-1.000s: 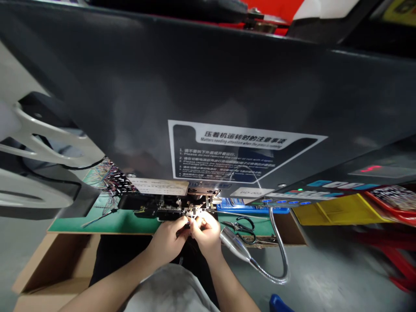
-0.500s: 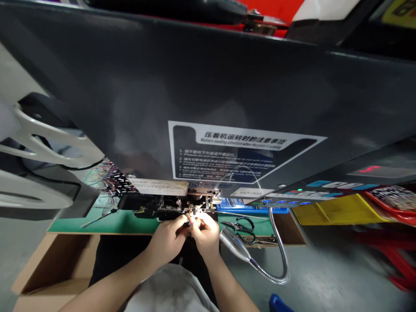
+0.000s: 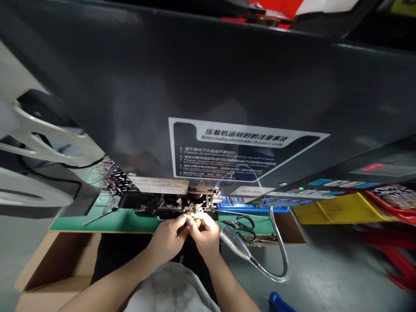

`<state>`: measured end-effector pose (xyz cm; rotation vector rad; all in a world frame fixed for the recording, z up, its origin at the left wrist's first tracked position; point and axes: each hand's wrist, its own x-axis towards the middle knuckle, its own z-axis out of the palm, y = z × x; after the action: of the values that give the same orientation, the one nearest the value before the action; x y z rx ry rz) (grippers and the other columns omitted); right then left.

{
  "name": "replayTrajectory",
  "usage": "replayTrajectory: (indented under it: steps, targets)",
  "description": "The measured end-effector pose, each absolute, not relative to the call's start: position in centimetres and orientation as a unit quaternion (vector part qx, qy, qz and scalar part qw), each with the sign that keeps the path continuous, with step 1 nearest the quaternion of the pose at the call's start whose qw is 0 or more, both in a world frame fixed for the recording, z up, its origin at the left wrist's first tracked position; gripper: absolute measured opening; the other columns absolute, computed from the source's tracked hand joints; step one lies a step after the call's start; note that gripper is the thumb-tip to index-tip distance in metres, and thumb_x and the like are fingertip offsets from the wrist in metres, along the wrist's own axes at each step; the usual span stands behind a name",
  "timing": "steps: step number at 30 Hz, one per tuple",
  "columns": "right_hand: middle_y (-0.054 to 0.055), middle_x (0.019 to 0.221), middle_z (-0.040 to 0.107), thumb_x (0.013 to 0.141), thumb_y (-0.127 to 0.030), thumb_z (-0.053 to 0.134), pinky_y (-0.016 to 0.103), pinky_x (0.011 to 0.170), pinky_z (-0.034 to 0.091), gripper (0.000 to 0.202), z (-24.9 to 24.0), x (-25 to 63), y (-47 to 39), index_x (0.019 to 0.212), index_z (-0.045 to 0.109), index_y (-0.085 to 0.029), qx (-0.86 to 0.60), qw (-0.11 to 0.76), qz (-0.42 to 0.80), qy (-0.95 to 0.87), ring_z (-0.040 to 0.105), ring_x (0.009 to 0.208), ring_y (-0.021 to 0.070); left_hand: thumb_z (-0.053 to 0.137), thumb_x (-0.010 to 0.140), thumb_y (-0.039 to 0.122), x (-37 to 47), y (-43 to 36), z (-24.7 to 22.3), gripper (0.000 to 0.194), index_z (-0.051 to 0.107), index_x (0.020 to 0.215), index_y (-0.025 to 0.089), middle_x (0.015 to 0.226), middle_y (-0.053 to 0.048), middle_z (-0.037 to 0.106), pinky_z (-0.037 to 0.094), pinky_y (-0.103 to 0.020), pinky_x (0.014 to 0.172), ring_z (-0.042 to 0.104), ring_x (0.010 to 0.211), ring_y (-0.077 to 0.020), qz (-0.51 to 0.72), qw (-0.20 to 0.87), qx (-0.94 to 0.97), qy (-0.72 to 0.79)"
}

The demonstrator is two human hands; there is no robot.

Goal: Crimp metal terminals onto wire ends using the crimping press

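Observation:
My left hand [image 3: 169, 237] and my right hand [image 3: 205, 235] meet at the lit front of the crimping press [image 3: 208, 78], fingertips pressed together just below its tooling [image 3: 195, 209]. Both hands are closed in a pinch. Whatever lies between the fingertips is too small and too brightly lit to name. A metal gooseneck lamp [image 3: 235, 243] shines on the spot from the right, its head close beside my right hand. Black-handled cutters [image 3: 240, 226] lie on the green bench top [image 3: 136, 224] to the right of my hands.
Bundled wires with terminals [image 3: 118, 177] lie at the bench's left. A blue tray [image 3: 253, 207] stands behind the cutters. To the right are a yellow bin [image 3: 344, 210] and a red tray of small parts [image 3: 394, 199]. A cardboard box [image 3: 61, 260] sits below left.
Both hands stay together at the press with only a slight shift of the fingertips. The view has moved a little; the cutters and lamp lie as before.

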<state>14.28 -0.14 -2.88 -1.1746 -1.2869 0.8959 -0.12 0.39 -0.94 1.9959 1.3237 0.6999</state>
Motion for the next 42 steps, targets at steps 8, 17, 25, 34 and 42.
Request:
replayTrajectory:
  steps: [8, 17, 25, 34, 42]
  targets:
    - [-0.003, 0.050, 0.054, 0.086, -0.032, 0.064, 0.022, 0.039, 0.041, 0.018, -3.04, 14.44, -0.30, 0.079, 0.068, -0.016, -0.512, 0.556, 0.413, -0.508, 0.049, 0.040, 0.0112, 0.053, 0.087, 0.013, -0.09, 0.28, -0.46, 0.019, 0.065, 0.099, 0.021, 0.084, -0.003, 0.074, 0.050, -0.025, 0.065, 0.070, 0.073, -0.0195, 0.275, 0.366, 0.741, 0.492]
    - [-0.004, 0.053, 0.053, 0.088, -0.032, 0.064, 0.022, 0.039, 0.041, 0.017, -2.99, 14.47, -0.47, 0.081, 0.066, -0.017, -0.502, 0.549, 0.452, -0.493, 0.048, 0.040, 0.0107, 0.055, 0.086, 0.013, -0.09, -0.01, -0.32, 0.014, 0.064, 0.094, 0.021, 0.080, -0.001, 0.073, 0.047, -0.024, 0.063, 0.068, 0.071, -0.0181, 0.271, 0.367, 0.739, 0.496]
    - [-0.003, 0.057, 0.057, 0.086, -0.022, 0.064, 0.026, 0.048, 0.049, 0.014, -3.07, 14.54, -0.36, 0.095, 0.073, -0.018, -0.503, 0.553, 0.393, -0.536, 0.050, 0.046, 0.0126, 0.052, 0.088, 0.013, -0.12, 0.01, -0.43, 0.015, 0.064, 0.094, 0.021, 0.084, -0.004, 0.075, 0.046, -0.026, 0.064, 0.072, 0.077, -0.0228, 0.257, 0.325, 0.760, 0.501]
    - [0.006, 0.095, 0.078, 0.085, -0.007, 0.062, 0.032, 0.076, 0.062, 0.028, -2.93, 14.96, -0.12, 0.104, 0.075, -0.023, -0.439, 0.570, 0.250, -0.648, 0.075, 0.082, 0.0207, 0.051, 0.088, 0.011, -0.05, 0.06, -0.65, 0.016, 0.064, 0.090, 0.020, 0.086, -0.004, 0.075, 0.049, -0.025, 0.067, 0.072, 0.079, -0.0214, 0.268, 0.308, 0.773, 0.485]
    - [0.006, 0.094, 0.077, 0.086, -0.007, 0.063, 0.032, 0.071, 0.061, 0.028, -2.59, 15.04, -0.09, 0.107, 0.072, -0.024, -0.439, 0.562, 0.212, -0.668, 0.073, 0.079, 0.0197, 0.050, 0.090, 0.015, -0.17, 0.08, -1.01, 0.015, 0.064, 0.093, 0.020, 0.085, -0.005, 0.075, 0.050, -0.027, 0.066, 0.072, 0.078, -0.0227, 0.272, 0.284, 0.783, 0.482]
